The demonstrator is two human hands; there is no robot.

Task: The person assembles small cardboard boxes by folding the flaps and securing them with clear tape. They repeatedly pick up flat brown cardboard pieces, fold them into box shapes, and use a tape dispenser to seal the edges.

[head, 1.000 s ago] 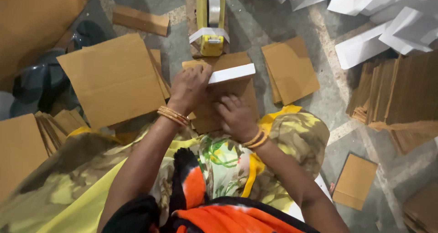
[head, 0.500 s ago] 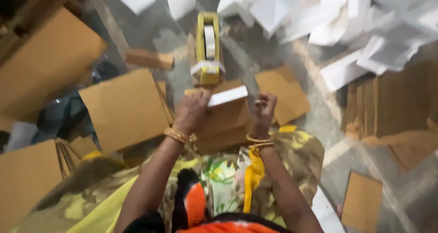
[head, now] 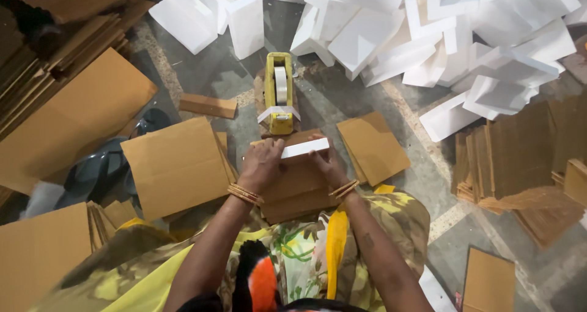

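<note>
Left hand (head: 262,163) and right hand (head: 326,165) pressed flat on white strip (head: 304,147) atop folded cardboard piece (head: 299,187), frame centre. Yellow tape dispenser (head: 279,92) just above. White foam blocks (head: 428,37) upper right.

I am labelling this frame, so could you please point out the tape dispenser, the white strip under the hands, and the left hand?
tape dispenser (head: 279,92): head view, on the tape roll.
white strip (head: 306,147): head view, its bare middle.
left hand (head: 262,164): head view, back of hand.
</note>
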